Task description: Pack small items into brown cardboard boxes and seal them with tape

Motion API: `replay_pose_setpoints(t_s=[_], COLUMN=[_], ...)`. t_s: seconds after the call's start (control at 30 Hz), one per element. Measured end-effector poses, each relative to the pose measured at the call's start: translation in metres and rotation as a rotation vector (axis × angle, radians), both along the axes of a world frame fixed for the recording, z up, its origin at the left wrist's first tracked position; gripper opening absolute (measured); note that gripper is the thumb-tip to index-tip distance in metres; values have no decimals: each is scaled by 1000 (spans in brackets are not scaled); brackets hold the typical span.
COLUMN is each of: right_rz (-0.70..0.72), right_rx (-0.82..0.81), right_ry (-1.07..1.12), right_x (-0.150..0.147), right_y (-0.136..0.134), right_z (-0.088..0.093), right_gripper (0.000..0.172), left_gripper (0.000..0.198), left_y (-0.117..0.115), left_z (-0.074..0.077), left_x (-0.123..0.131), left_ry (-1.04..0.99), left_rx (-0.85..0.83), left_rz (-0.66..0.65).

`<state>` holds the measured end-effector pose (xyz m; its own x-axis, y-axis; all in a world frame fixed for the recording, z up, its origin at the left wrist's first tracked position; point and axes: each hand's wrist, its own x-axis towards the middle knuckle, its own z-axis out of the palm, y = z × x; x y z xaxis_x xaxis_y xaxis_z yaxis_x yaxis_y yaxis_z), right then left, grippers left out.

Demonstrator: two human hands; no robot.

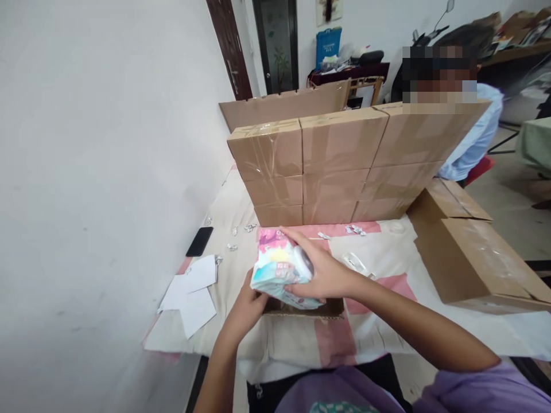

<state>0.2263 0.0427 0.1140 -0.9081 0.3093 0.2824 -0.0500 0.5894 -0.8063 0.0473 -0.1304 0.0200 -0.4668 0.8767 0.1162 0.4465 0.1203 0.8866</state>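
A soft pastel packet [279, 269], pink, yellow and pale blue, is held in both hands over a small open cardboard box [331, 310] on the table. My left hand [246, 307] grips the packet from below at its near end. My right hand [325, 271] is wrapped over its right side, fingers closed on it. Most of the small box is hidden under the packet and my hands.
A wall of sealed cardboard boxes [327, 166] stands across the table; behind it sits another person [473, 132]. A large carton [473, 258] lies at right. A black phone [200, 241] and white paper slips [191, 292] lie at left on the pink-and-cream cloth [387, 269].
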Motion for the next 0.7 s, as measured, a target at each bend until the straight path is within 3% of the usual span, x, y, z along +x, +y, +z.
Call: replay_pose_setpoints(t_s=[0.1, 0.2, 0.3, 0.4, 0.5, 0.6, 0.63, 0.7], right_rz=[99, 213, 269, 313, 240, -59, -174, -343], right_rx=[325, 657, 794, 730, 593, 444, 380, 282], right_ry=[-252, -504, -695, -724, -520, -166, -34, 113], right_x=[-3, -13, -27, -36, -23, 18, 35, 68], right_y=[-4, -8, -12, -14, -9, 3, 7, 11], right_z=[-18, -44, -63, -63, -47, -43, -49, -70], right_gripper=[94, 76, 62, 63, 58, 31, 24, 26], left_gripper=[58, 63, 63, 64, 65, 64, 62, 68], left_y=[-4, -8, -12, -16, -20, -31, -36, -46], left_z=[-4, -1, 2, 2, -6, -24, -32, -45], left_x=[0, 2, 4, 6, 6, 2, 0, -5], left_ry=[-73, -68, -132, -180, -190, -212, -196, -124], left_rx=[-62, -91, -161, -184, -143, 4, 46, 71], left_rz=[-24, 71, 144, 145, 212, 222, 156, -22])
